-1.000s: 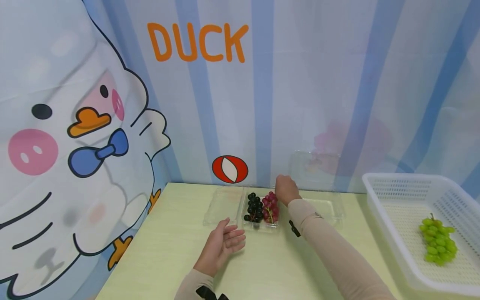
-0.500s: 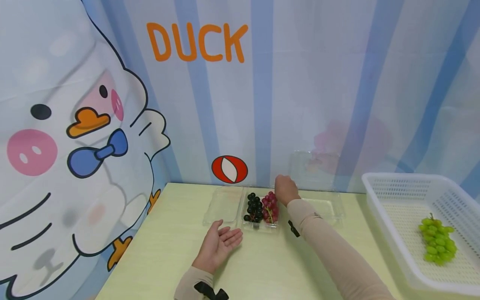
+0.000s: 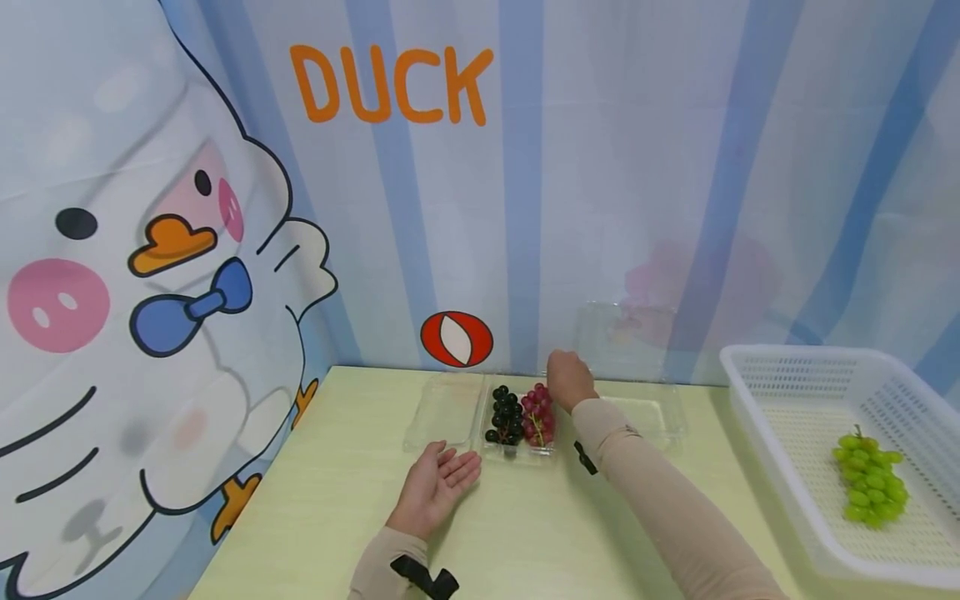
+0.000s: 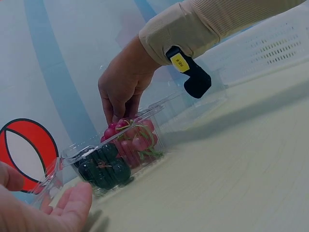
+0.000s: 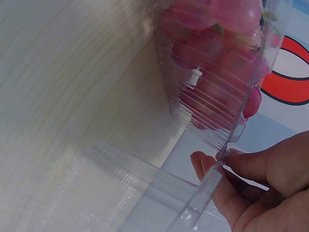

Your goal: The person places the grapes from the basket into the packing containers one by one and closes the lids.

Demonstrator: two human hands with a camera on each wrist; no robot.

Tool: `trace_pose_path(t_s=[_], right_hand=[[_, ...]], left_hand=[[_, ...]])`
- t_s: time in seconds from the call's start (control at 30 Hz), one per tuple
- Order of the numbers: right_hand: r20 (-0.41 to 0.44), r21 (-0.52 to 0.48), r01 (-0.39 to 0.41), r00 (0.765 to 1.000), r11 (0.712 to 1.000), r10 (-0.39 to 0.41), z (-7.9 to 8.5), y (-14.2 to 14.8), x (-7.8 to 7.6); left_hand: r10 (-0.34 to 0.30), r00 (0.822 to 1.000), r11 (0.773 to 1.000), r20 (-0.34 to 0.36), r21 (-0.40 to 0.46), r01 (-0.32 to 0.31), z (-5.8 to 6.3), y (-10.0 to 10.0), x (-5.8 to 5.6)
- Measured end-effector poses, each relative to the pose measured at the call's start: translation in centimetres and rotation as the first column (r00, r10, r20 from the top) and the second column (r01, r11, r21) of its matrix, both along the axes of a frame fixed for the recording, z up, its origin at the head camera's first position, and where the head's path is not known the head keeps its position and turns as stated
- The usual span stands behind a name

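A clear plastic clamshell box (image 3: pixel 531 455) stands open near the back of the table, its lid (image 3: pixel 448 408) folded out to the left. Inside lie a bunch of black grapes (image 3: pixel 506 417) on the left and red grapes (image 3: pixel 537 415) on the right. My right hand (image 5: pixel 260 186) pinches the box's rim at the back right corner between thumb and fingers, beside the red grapes. Palm up, my left hand (image 3: pixel 438 492) rests in front of the box with fingers extended, holding nothing; the left wrist view shows its fingers (image 4: pixel 77 203) close to the black grapes.
Just right of the grape box, a second clear clamshell (image 3: pixel 660 417) stands open, its lid raised against the striped backdrop. A white perforated basket (image 3: pixel 780 492) at the far right holds a bunch of green grapes (image 3: pixel 870 483). The backdrop (image 3: pixel 615 167) rises directly behind the table.
My left hand has drawn slightly left, away from the box, and its fingers have straightened with the palm turned up. My right hand has kept its hold on the rim.
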State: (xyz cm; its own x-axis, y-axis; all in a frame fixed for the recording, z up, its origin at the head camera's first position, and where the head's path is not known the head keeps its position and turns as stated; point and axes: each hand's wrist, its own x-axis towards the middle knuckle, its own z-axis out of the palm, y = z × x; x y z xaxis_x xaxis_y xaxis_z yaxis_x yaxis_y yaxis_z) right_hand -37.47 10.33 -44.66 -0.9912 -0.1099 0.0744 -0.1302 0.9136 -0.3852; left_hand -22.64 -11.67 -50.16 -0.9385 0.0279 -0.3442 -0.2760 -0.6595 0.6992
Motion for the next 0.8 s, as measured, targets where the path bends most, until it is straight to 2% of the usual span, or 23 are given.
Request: trace_pose_path(t_s=[0.27,0.5,0.63,0.8], right_hand=[[-0.018,0.007,-0.005,1.000,1.000,0.005,0.08,-0.12,0.08],[-0.026,0.005,-0.011,1.000,1.000,0.012,0.15,-0.07,0.06],[-0.038,0.006,-0.016,0.999,1.000,0.016,0.19,0.00,0.10],[-0.052,-0.003,-0.018,0.998,1.000,0.018,0.11,0.03,0.28]], left_hand=[[0.092,0.996,0.990,-0.010,-0.104,-0.092,-0.14,0.11,-0.35],[0.201,0.979,0.965,-0.014,-0.170,-0.201,-0.33,0.08,-0.70],[0.261,0.965,0.945,-0.038,-0.194,-0.263,-0.25,0.10,-0.67],[0.352,0.932,0.919,-0.082,-0.157,-0.361,-0.52,0.12,-0.84]])
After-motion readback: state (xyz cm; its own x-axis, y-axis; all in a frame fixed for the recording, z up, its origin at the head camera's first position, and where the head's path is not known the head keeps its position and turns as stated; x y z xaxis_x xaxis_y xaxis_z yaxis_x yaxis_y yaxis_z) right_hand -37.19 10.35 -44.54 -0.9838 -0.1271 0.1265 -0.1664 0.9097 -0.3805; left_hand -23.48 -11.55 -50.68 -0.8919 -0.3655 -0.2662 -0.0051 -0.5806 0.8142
